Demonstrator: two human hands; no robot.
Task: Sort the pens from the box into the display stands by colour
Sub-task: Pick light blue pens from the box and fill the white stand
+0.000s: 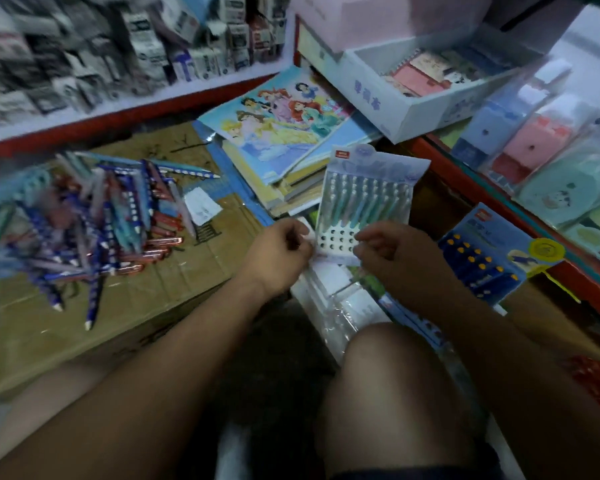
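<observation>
Bare forearms [187, 341], bare knee [395, 358], dark shorts hem [413, 475].

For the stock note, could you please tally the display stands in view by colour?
pale stand: 1
dark blue stand: 1
Total: 2

Left hand [280, 252], right hand [392, 258] curled, pinching, close.
</observation>
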